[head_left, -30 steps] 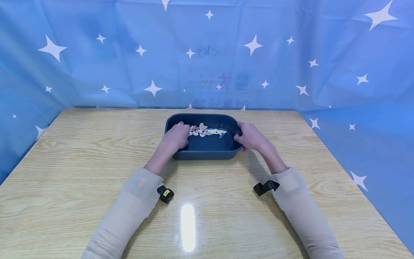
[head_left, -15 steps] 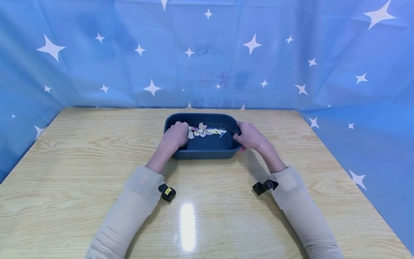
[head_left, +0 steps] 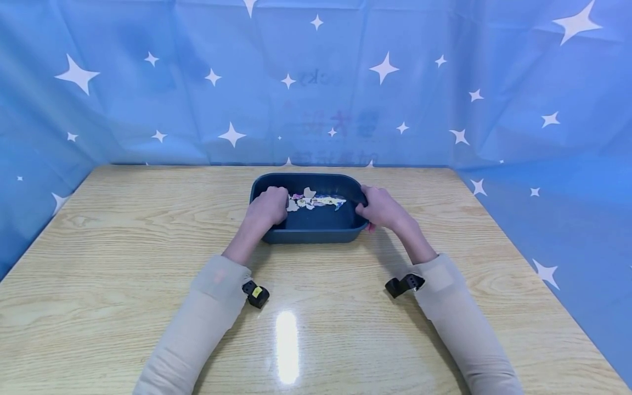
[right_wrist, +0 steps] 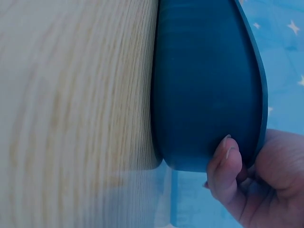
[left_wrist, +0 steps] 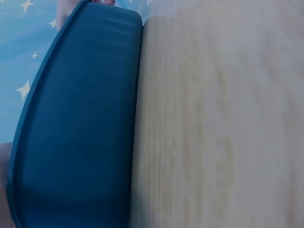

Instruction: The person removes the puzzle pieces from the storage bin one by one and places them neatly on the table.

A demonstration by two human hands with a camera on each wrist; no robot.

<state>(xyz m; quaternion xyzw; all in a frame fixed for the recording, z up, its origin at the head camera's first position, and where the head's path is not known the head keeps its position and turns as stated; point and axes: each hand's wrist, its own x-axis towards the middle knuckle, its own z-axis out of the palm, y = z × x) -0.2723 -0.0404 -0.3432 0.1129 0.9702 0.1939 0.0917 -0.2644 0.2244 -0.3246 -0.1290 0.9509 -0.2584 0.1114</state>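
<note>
A dark blue bin (head_left: 313, 237) sits at the far middle of the table (head_left: 148, 263), its long side facing near. Whitish, colour-printed scraps (head_left: 321, 201) lie across its floor, toward the far side. The left hand (head_left: 269, 206) grips the left end, curled over the rim; the right hand (head_left: 384, 207) clasps the right end, thumb inside, and from the right wrist I see its fingertips (right_wrist: 227, 164) pressed against the outer wall. Pale sleeves (head_left: 197, 323) cover both forearms, with a small black device (head_left: 405, 285) at each cuff. Beyond hangs a blue curtain (head_left: 173, 104) with white stars.
</note>
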